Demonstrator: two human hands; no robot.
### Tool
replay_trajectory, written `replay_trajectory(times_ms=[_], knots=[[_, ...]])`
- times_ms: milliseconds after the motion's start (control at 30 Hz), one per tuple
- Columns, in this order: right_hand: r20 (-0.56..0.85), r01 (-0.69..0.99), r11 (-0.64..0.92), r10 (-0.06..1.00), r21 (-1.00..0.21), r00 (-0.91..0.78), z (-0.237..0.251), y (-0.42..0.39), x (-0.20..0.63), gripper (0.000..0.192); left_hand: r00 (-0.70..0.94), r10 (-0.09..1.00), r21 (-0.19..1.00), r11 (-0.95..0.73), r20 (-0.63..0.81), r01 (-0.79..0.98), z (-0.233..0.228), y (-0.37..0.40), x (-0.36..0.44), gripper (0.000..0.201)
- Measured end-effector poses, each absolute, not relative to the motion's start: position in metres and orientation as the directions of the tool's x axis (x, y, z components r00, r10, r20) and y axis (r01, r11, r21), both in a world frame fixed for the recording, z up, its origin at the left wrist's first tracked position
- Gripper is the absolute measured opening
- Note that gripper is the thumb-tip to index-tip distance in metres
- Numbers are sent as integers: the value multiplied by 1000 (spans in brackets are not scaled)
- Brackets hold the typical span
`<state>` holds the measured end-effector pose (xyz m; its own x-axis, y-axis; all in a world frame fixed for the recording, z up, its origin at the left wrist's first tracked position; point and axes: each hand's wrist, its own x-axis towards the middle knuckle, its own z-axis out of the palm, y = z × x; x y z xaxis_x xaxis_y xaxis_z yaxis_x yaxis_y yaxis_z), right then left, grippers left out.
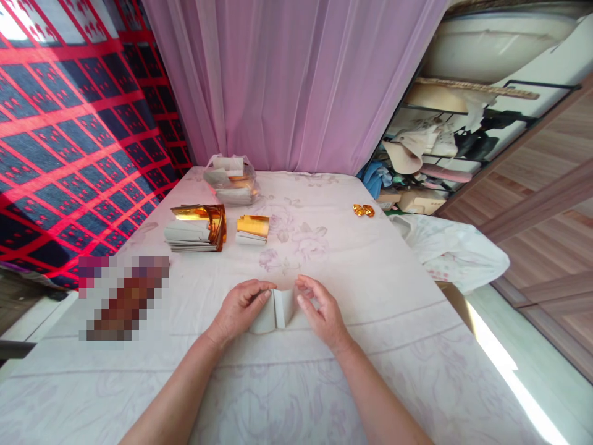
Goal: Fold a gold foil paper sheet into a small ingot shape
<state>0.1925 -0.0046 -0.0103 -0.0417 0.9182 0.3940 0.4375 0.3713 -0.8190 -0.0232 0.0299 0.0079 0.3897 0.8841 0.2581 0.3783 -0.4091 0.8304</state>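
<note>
A piece of white paper or card (285,307) sits in front of me on the cloth-covered table, with a narrow strip folded up along its middle. My left hand (241,307) pinches its left part between thumb and fingers. Just beside the paper's right edge is my right hand (324,312), its fingers curved and the thumb apart from them. Whether the right fingertips touch the edge is hard to tell. Farther off lie a thick stack of gold-and-white foil sheets (189,237) and a smaller foil stack (252,230).
A clear plastic bag (231,180) of similar sheets stands at the table's back left. Two shiny gold folded pieces (364,210) lie at the right. A pixelated patch (130,300) hides something on the left. Beyond the right edge are a white bag (456,250) and loaded shelves.
</note>
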Motion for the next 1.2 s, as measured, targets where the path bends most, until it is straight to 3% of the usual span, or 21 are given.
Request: replay_trajectory(times_ms=[133, 267, 533, 767, 1000, 1200], knots=[[453, 472, 435, 888, -767, -83, -2, -5, 191, 28, 528, 809, 727, -523, 259, 445, 17, 36, -19, 24], [400, 421, 388, 914, -820, -65, 0, -5, 189, 12, 573, 792, 578, -574, 211, 580, 26, 45, -15, 27], [272, 328, 269, 962, -906, -38, -3, -3, 190, 12, 617, 767, 397, -629, 177, 669, 40, 62, -8, 26], [228, 321, 225, 973, -920, -30, -9, -2, 189, 16, 750, 659, 207, -742, 50, 638, 72, 73, 7, 18], [408, 421, 347, 911, -838, 61, -2, -2, 194, 18, 756, 636, 164, -771, 157, 615, 82, 75, 16, 16], [705, 637, 550, 709, -540, -15, 9, -5, 198, 13, 724, 597, 171, -799, 346, 577, 71, 70, 16, 12]])
